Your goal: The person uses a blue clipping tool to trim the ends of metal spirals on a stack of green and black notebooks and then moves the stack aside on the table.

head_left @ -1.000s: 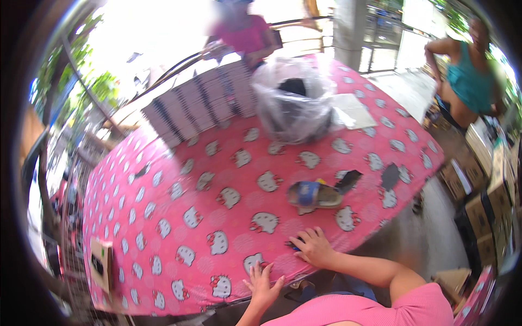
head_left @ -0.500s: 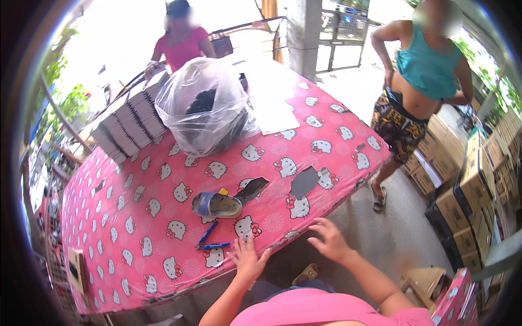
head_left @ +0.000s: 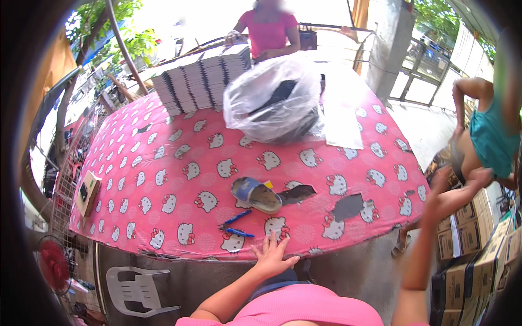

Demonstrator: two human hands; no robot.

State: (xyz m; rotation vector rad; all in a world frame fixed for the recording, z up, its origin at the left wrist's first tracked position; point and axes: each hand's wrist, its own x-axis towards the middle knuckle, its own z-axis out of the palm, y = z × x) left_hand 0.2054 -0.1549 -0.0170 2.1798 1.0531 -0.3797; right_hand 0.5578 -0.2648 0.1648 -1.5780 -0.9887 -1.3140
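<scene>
My left hand (head_left: 272, 258) lies with fingers spread on the near edge of the pink cartoon-print table cover (head_left: 179, 190); nothing is in it. Just beyond its fingertips are blue-handled pliers (head_left: 237, 218), their handles apart. A blue and beige slide slipper (head_left: 265, 199) sits on the cover a little farther off. Out to the right, my right hand (head_left: 454, 193) is raised clear of the table, somewhat blurred, thumb and fingers apart, holding nothing visible.
A clear plastic bag (head_left: 272, 103) of dark items and stacked bound papers (head_left: 198, 79) occupy the table's far side. One person (head_left: 269, 32) stands behind it, another (head_left: 492, 136) at right near cardboard boxes (head_left: 467, 233). A white plastic chair (head_left: 136, 290) stands lower left.
My view has swung left, so the table and its things sit farther right. My right hand has moved from the near table edge out to the right and up. My left hand stays at the edge.
</scene>
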